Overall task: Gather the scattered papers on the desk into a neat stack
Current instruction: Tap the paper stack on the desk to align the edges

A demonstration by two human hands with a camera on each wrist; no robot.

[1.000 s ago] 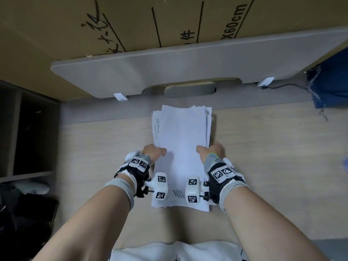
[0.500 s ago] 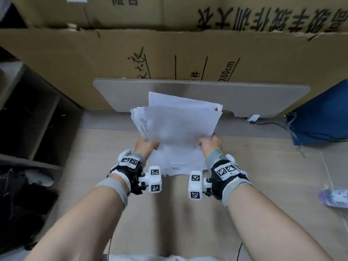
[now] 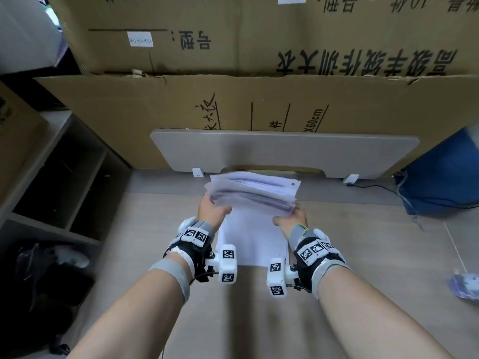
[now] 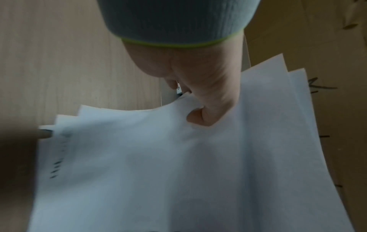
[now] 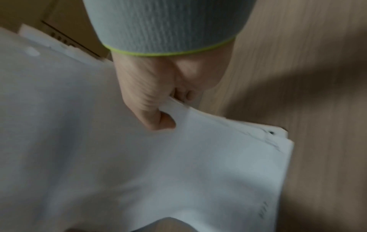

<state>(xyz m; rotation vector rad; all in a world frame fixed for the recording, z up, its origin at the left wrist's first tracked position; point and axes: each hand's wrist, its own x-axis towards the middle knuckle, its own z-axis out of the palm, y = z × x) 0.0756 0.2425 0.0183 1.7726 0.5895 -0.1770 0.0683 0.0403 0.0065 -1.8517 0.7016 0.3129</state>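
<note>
Head view takes in stacked cardboard boxes [image 3: 259, 99] behind the worktop [image 3: 363, 255]. Their print is mostly Chinese characters seen upside down or sideways; "X60cm" can be read on the lower box, beside a handwritten scrawl, and a small white sticker higher up is too fine to read. A grey board [image 3: 285, 151] leans against the boxes, and a blue bag [image 3: 440, 177] sits at the right.

The papers [image 3: 255, 193] are held up off the worktop, roughly centred between both arms, with the long axis running away from the person. The far end curls over toward the camera, so the sheet edges fan out unevenly. The lower end looks to reach the worktop, though that cannot be confirmed.

Each side edge is gripped at about mid-length: the left hand [image 3: 211, 212] on the left, the right hand [image 3: 291, 217] on the right, equally near. Wrist views show each thumb pressed on the top sheet with fingers curled beneath, pinching the bundle. A few printed lines near one corner are too blurred to read.

Tapping the lower edge square would be the likely next move.
</note>
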